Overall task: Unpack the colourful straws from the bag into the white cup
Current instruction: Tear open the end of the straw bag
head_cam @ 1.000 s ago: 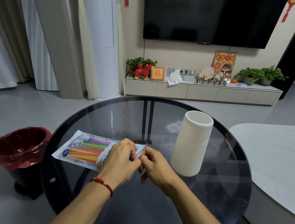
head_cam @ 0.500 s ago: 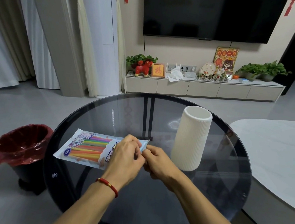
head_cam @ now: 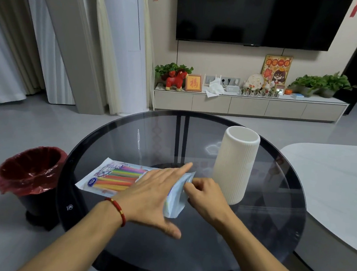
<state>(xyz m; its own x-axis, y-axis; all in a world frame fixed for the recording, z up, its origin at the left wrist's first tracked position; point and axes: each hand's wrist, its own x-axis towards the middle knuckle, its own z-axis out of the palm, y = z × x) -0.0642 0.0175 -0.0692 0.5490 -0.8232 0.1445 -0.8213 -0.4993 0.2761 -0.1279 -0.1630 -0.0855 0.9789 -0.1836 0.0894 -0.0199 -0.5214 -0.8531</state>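
A flat plastic bag [head_cam: 114, 178] of colourful straws lies on the round glass table [head_cam: 273, 217]. My left hand [head_cam: 158, 194] lies flat on the bag's right half, fingers spread, pressing it down. My right hand [head_cam: 206, 194] pinches the bag's right end, which is lifted and curled up. The straws show through the bag's clear left part. A tall ribbed white cup [head_cam: 235, 163] stands upright just right of my right hand, its mouth showing nothing inside.
A bin with a red liner [head_cam: 30, 171] stands on the floor left of the table. A pale table [head_cam: 336, 186] lies to the right. Behind are a low TV cabinet [head_cam: 248, 105] with ornaments and plants, and curtains at the left.
My left hand has let go of its pinch and flattened onto the bag. My right hand keeps the bag's end, now pulled up and curled.
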